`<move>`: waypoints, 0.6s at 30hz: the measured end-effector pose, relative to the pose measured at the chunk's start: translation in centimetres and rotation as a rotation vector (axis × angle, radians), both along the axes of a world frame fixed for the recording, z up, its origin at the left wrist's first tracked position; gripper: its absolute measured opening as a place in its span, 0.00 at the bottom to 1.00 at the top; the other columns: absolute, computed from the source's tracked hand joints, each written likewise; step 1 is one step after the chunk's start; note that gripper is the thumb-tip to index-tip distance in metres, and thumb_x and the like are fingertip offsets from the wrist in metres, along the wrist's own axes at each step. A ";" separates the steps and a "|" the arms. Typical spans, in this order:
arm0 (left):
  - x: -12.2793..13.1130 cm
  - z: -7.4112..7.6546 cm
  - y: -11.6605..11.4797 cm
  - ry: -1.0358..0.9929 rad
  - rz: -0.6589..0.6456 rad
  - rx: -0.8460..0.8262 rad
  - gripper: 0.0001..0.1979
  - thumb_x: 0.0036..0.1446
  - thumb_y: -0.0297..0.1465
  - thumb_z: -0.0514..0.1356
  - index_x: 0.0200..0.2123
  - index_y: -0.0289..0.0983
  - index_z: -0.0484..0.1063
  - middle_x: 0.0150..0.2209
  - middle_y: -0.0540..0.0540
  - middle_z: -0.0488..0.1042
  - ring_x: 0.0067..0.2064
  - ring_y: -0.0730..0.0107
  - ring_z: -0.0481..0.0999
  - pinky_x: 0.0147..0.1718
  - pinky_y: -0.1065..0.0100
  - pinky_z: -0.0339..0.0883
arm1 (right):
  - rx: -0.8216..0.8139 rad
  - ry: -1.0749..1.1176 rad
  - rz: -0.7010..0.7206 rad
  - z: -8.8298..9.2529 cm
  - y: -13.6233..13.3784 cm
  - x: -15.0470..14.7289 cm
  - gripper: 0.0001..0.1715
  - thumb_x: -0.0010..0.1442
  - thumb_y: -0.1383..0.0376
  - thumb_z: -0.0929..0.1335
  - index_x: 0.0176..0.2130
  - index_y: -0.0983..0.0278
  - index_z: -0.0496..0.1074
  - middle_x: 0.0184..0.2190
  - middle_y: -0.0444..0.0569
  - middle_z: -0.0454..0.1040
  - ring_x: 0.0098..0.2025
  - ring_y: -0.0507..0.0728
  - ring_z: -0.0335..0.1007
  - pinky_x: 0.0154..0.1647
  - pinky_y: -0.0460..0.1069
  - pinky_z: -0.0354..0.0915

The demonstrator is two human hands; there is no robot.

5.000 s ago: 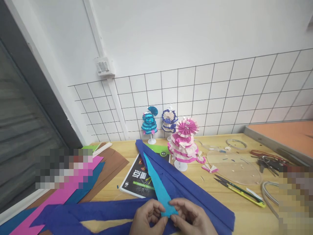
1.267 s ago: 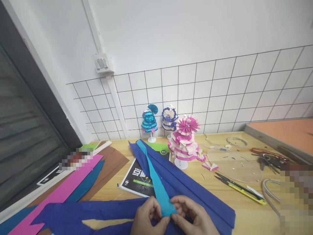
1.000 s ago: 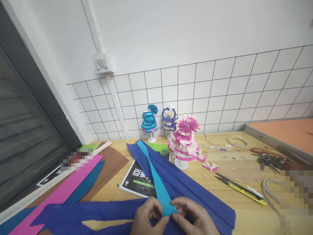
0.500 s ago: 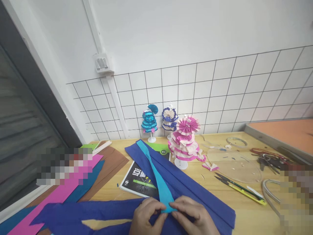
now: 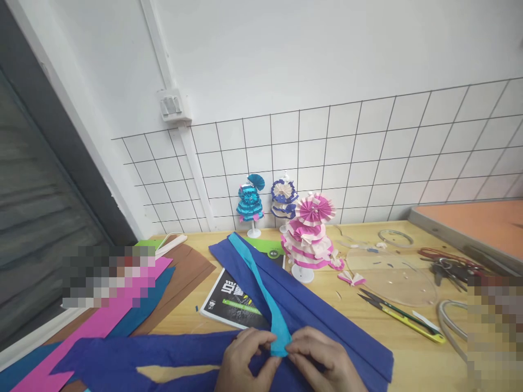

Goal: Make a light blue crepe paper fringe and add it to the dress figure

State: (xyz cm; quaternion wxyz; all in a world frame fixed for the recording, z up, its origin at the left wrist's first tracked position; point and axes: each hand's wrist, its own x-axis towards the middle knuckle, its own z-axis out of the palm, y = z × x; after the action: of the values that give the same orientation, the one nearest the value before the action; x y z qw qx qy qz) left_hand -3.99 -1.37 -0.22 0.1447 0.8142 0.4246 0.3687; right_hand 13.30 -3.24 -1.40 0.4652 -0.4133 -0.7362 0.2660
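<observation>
A long strip of light-blue crepe paper (image 5: 261, 294) runs from near the back of the table towards me, slightly twisted along its length. Its near end is pinched between my left hand (image 5: 247, 359) on one edge and my right hand (image 5: 322, 359) on the other, thumbs and fingertips closed on it. That near end looks folded over at the bottom. Under the strip and my hands lie dark-blue crepe paper sheets (image 5: 327, 326). More dark-blue paper (image 5: 171, 349) stretches out to the left, with a gap showing the wood.
Paper-dressed figures stand behind: a teal one (image 5: 250, 204), a blue-and-white one (image 5: 283, 198) and a pink-and-white one (image 5: 308, 234). Thread snips (image 5: 402, 316) lie right, near a coil of tubing (image 5: 449, 321). Pink paper (image 5: 102, 310) and brown paper (image 5: 180, 277) lie left. A black packet (image 5: 229, 305) sits underneath.
The near end of the light-blue strip has narrowed and shifted slightly between my fingers. My right fingertips moved a little right and down; both hands still pinch it.
</observation>
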 end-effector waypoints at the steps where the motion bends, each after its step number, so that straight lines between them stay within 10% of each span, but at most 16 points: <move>1: 0.0 0.0 0.0 0.007 -0.001 -0.016 0.12 0.39 0.19 0.64 0.31 0.35 0.75 0.25 0.48 0.77 0.27 0.69 0.75 0.27 0.75 0.69 | -0.002 0.003 -0.001 0.0 0.0 0.0 0.11 0.57 0.69 0.64 0.31 0.68 0.76 0.28 0.56 0.75 0.29 0.57 0.74 0.30 0.46 0.69; 18: -0.2 -0.8 0.4 -0.067 -0.120 -0.010 0.07 0.46 0.20 0.61 0.26 0.36 0.76 0.24 0.48 0.79 0.28 0.70 0.77 0.30 0.74 0.70 | -0.251 0.053 -0.126 -0.6 0.3 -0.3 0.09 0.51 0.65 0.67 0.23 0.66 0.73 0.22 0.48 0.71 0.21 0.53 0.66 0.22 0.45 0.63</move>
State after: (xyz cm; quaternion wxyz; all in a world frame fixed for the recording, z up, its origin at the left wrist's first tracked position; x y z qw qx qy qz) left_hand -4.18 -0.99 -1.02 0.1848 0.8246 0.3720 0.3840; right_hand 12.95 -2.94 -1.97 0.4448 -0.5068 -0.6571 0.3371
